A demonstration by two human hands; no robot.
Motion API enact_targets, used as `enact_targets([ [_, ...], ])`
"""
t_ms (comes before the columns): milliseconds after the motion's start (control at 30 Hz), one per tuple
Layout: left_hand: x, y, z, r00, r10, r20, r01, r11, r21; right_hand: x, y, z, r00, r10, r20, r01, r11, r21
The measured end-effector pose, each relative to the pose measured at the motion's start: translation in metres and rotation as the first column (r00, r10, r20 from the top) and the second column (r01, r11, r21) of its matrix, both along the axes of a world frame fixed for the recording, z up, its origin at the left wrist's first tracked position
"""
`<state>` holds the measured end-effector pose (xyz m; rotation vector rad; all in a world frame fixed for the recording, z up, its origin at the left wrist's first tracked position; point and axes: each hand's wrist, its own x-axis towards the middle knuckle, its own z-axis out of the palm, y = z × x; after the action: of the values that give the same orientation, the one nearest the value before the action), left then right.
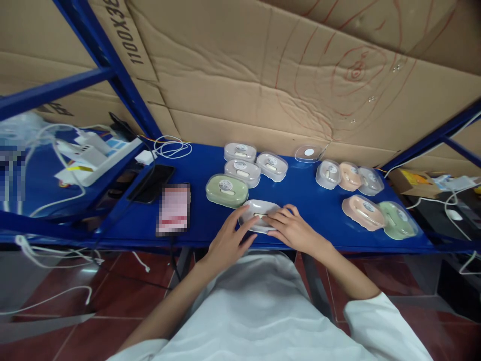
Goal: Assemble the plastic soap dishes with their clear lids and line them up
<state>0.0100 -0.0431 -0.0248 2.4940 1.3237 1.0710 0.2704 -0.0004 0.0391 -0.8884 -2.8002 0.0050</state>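
At the table's near edge lies a white oval box (248,214), which looks like a soap box, with a small cream strip at its middle. My left hand (231,238) is on its left side, one finger at the rim and another reaching the strip. My right hand (295,228) curls over its right side, fingertips gathered near the strip, partly hiding the box. Just behind my left hand sits a pale green box (226,190) with a clear lid, a round sticker and a cream strip.
Behind are several whitish lidded boxes (242,172) and a clear lid-like piece (308,153). At right stand a peach box (364,212), a green box (400,220) and others. A phone (174,208) lies left, near cables and a power strip (99,160). A cardboard wall (225,75) rises behind the blue table (296,200).
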Motion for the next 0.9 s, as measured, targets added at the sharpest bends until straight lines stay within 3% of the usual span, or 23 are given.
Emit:
enact_targets([
  [167, 0.002, -0.002, -0.003, 0.998, 0.05, -0.033, -0.047, 0.996, 0.074, 0.011, 0.008, 0.003, 0.99, -0.052, -0.133, 0.052, 0.999, -0.007],
  [400, 0.002, 0.0, 0.009, 0.977, -0.091, -0.193, 0.096, 0.995, 0.019, 0.027, 0.004, -0.002, 0.95, -0.18, -0.254, 0.161, 0.983, -0.092],
  [633, 0.004, 0.0, 0.01, 0.973, -0.104, -0.208, 0.106, 0.994, -0.002, 0.02, 0.006, -0.011, 0.885, -0.323, -0.334, 0.301, 0.946, -0.118],
  [767, 0.004, 0.001, 0.011, 0.974, -0.118, -0.192, 0.108, 0.992, -0.061, 0.024, 0.013, -0.011, 0.884, -0.346, -0.313, 0.333, 0.938, -0.097],
  [900, 0.003, 0.001, 0.012, 0.975, -0.13, -0.178, 0.121, 0.991, -0.064, 0.045, 0.013, -0.014, 0.903, -0.383, -0.193, 0.391, 0.92, 0.004],
])
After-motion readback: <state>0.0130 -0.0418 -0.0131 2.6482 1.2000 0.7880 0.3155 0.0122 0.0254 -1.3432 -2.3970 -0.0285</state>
